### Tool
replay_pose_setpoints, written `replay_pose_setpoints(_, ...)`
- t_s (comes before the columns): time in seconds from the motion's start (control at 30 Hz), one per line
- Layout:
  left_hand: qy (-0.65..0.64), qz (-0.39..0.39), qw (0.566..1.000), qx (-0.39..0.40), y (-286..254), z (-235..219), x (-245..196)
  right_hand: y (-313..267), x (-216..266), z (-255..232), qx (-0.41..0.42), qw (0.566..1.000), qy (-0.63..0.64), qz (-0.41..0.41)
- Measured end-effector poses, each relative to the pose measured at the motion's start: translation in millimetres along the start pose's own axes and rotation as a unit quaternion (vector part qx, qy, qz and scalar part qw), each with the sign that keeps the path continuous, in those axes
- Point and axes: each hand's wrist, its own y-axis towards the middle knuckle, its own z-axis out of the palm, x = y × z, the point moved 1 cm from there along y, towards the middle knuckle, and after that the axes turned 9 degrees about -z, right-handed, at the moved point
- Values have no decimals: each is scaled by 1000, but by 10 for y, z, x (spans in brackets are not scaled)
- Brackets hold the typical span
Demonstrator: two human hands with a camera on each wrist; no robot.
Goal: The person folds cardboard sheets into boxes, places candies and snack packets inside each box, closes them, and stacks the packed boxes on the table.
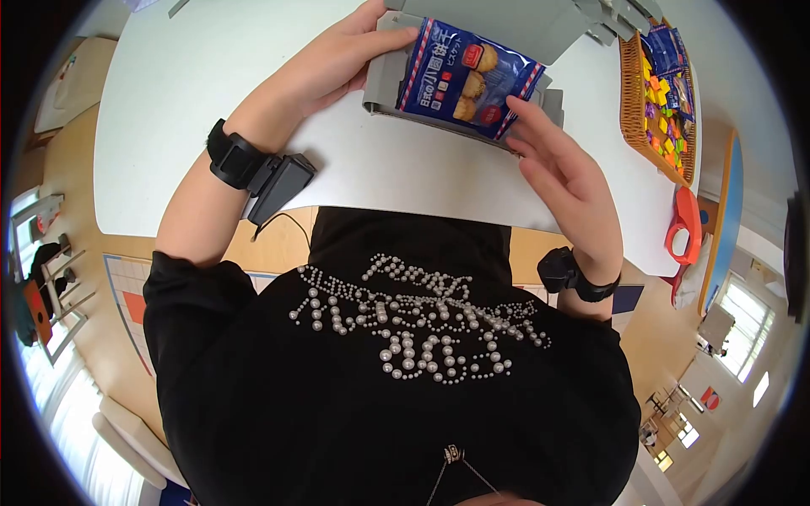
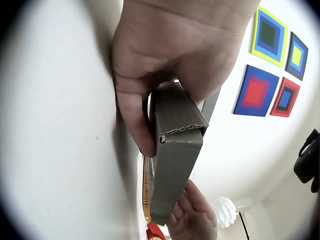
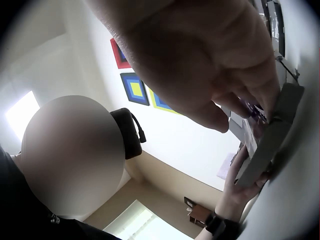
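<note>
A grey cardboard box (image 1: 385,78) stands near the far edge of the white table, its lid (image 1: 527,24) folded back. On top of its opening lies a blue biscuit packet (image 1: 472,80), slightly tilted, with pictures of round biscuits. My left hand (image 1: 337,59) grips the box's left side, thumb over the edge; in the left wrist view its fingers (image 2: 136,122) curl beneath that end. My right hand (image 1: 574,173) touches the packet's right end with extended fingertips, thumb held apart below. The right wrist view has these fingers reaching over the box wall (image 3: 272,142).
At the right end of the table (image 1: 169,160) sits a wicker basket (image 1: 634,126) of small colourful wrapped pieces and blue packets (image 1: 666,51). A red object with a loop (image 1: 688,221) lies nearer me at the table's right edge. Grey pieces (image 1: 620,18) lie behind the box.
</note>
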Motion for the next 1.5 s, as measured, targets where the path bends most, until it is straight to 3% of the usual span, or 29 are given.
replay_pose_setpoints(0.03,9,-3,1000,-7,-3,8,-4,0,3,-5,-1,1000,2,1)
replay_pose_setpoints(0.1,20,-9,1000,-12,5,11,7,7,46,-23,31,988,-150,16)
replay_pose_setpoints(0.13,15,-3,1000,-10,14,-1,16,26,67,-11,28,988,-149,17)
replay_pose_setpoints(0.2,13,2,1000,-8,20,-19,27,90,122,25,-37,942,-313,-112)
replay_pose_setpoints(0.43,98,13,994,-42,24,-19,27,88,67,-112,-99,911,-353,-188)
replay_pose_setpoints(0.5,98,3,994,-41,23,-25,27,64,-23,-204,-183,885,-367,-221)
replay_pose_setpoints(0.67,79,6,996,-30,42,-55,43,3,-223,-248,-218,921,-261,-191)
replay_pose_setpoints(0.8,134,49,988,-52,38,-34,103,-47,-305,-234,-143,975,-75,-154)
replay_pose_setpoints(0.83,138,29,985,-96,16,-64,136,-38,-294,-225,-104,985,-13,-137)
replay_pose_setpoints(0.87,142,9,980,-140,-2,-96,148,-11,-245,-213,-92,987,-8,-132)
replay_pose_setpoints(0.97,124,2,981,-151,0,-97,133,148,-66,-275,-14,978,-98,-182)
replay_pose_setpoints(1.17,69,-2,986,-151,-25,-12,42,397,53,-398,99,954,-220,-176)
replay_pose_setpoints(1.3,53,-8,986,-156,-13,-52,66,421,-51,-429,97,962,-184,-175)
replay_pose_setpoints(1.37,41,-11,988,-147,-14,-25,49,433,-244,-474,43,979,-74,-183)
replay_pose_setpoints(1.5,48,-15,986,-161,-15,7,28,403,-356,-474,-12,980,-63,-190)
